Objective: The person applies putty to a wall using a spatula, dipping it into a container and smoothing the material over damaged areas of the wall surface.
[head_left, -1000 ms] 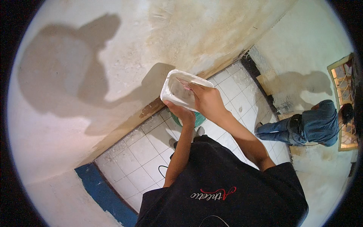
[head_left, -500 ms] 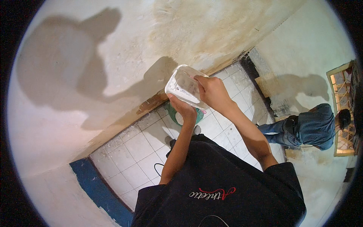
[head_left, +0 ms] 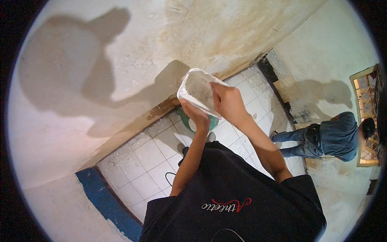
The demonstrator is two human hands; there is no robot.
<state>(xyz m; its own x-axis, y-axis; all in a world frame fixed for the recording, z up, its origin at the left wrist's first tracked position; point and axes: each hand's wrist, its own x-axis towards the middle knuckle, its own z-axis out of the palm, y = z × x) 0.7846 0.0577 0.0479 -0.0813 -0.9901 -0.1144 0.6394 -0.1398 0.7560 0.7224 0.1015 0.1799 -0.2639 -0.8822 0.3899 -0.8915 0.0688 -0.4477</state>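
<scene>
My left hand (head_left: 196, 114) is closed round the lower left side of a clear plastic tub (head_left: 189, 86) smeared with white paste. The tub is held tilted in front of my chest, its opening facing up toward me. Over its right side, my right hand (head_left: 229, 99) is closed, with the index finger and thumb reaching inside the tub. Whatever those fingers grip is hidden by the hand. Whitish residue coats the tub's inner walls and rim. Below the tub, a green basin or bucket (head_left: 186, 121) on the floor is partly covered by my left hand.
A stained, peeling wall (head_left: 141, 44) rises ahead and to the left. White tiles (head_left: 149, 161) cover the floor. At right, another person (head_left: 332, 137) in blue stands near a window with a grille (head_left: 365, 149). A blue painted band (head_left: 105, 197) runs along the lower-left wall.
My right hand has shifted slightly right and down at the tub, and its fingers have curled more. The white patch inside shows less. The other person has moved slightly.
</scene>
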